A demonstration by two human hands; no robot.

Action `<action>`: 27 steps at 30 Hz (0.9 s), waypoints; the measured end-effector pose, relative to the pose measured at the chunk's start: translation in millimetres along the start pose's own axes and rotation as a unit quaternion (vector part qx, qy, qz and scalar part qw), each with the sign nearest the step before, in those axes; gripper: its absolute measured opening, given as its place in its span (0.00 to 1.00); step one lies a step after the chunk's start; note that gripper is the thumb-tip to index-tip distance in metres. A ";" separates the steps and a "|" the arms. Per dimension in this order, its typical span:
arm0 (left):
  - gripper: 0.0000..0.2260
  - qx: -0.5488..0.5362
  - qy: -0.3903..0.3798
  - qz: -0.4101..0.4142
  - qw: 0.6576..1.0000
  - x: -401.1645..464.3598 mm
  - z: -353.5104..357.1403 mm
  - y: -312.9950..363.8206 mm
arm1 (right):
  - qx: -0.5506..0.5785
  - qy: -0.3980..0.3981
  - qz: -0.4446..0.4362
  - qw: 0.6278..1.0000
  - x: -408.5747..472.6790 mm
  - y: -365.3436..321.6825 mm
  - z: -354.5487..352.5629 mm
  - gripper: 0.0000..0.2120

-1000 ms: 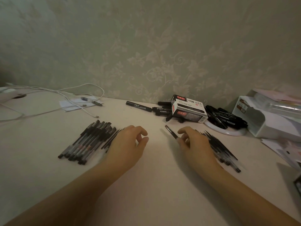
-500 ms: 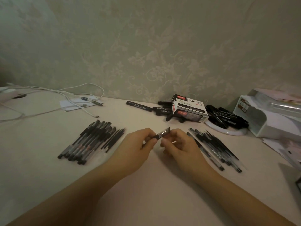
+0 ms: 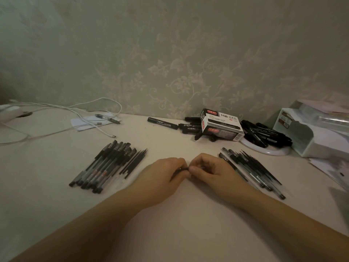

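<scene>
Left hand point(image 3: 162, 178) and right hand point(image 3: 213, 171) pinch one pen point(image 3: 178, 170) between their fingertips — best to hold it straight and press gently.

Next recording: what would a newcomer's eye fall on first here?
The left hand and right hand meet mid-table, both pinching one black pen. Beside them lie a neat pen pile on the left and a looser pen bunch on the right; a marker box sits by the wall.
</scene>
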State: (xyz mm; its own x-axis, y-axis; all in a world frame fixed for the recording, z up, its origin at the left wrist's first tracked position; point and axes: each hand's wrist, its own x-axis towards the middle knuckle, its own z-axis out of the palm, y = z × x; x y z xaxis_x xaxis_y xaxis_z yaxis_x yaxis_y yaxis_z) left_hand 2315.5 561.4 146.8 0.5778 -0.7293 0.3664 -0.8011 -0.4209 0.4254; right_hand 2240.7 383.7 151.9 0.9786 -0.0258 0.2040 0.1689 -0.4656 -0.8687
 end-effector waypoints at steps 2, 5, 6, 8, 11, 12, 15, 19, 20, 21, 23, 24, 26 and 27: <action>0.07 0.016 0.004 0.000 1.000 0.2 1.4 -2.0 | 0.042 -0.015 0.014 0.999 1.0 0.1 -0.6 0.04; 0.08 0.035 0.017 -0.007 0.999 0.5 2.1 -4.0 | 0.081 -0.001 0.021 0.997 1.1 0.9 2.6 0.06; 0.08 0.045 0.022 -0.007 0.999 0.3 2.4 -4.5 | 0.081 0.008 0.018 0.997 1.3 0.5 4.0 0.06; 0.08 0.065 0.027 -0.004 0.998 0.1 3.4 -4.0 | 0.066 0.025 0.012 0.997 2.5 0.7 5.5 0.06; 0.09 0.082 0.023 -0.005 0.996 -1.7 4.0 -2.6 | 0.057 0.029 0.015 0.998 2.8 -0.7 4.5 0.06; 0.10 0.086 0.025 -0.008 0.996 -2.1 3.4 -2.6 | 0.057 0.029 0.013 0.998 2.4 -1.1 3.5 0.06; 0.17 0.097 0.049 -0.032 0.994 -1.1 0.5 -3.8 | 0.045 0.044 0.000 0.998 0.6 -0.7 2.2 0.05; 0.19 0.081 0.054 -0.051 0.994 -1.2 -1.4 -1.9 | 0.031 0.108 -0.008 0.994 0.5 4.7 2.4 0.02; 0.17 0.074 0.049 -0.058 0.994 -1.1 -2.1 -2.1 | 0.006 0.141 -0.013 0.990 0.4 6.7 1.9 0.01; 0.14 0.066 0.047 -0.066 0.995 -1.1 -3.2 -2.6 | -0.029 0.173 -0.019 0.984 0.7 8.4 1.4 0.01; 0.10 0.048 0.050 -0.077 0.995 -0.9 -4.7 -4.0 | -0.107 0.202 -0.022 0.973 0.9 9.9 2.5 0.03; 0.09 0.037 0.050 -0.077 0.995 -0.8 -4.7 -4.2 | -0.146 0.193 -0.023 0.970 0.7 10.0 4.4 0.03; 0.07 0.012 0.045 -0.075 0.996 -1.1 -3.1 -3.0 | -0.227 0.159 -0.044 0.960 0.0 10.3 9.6 0.04; 0.06 0.000 0.042 -0.074 0.996 -1.4 -2.3 -2.4 | -0.261 0.144 -0.059 0.953 -0.2 10.8 11.5 0.04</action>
State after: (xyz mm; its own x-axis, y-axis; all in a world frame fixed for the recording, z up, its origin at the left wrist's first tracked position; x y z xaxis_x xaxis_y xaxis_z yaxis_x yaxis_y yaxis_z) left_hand 2316.9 564.7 147.2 0.7010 -0.6116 0.3668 -0.7058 -0.5213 0.4797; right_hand 2243.7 388.9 137.3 0.8713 -0.1528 0.4664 0.1203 -0.8548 -0.5048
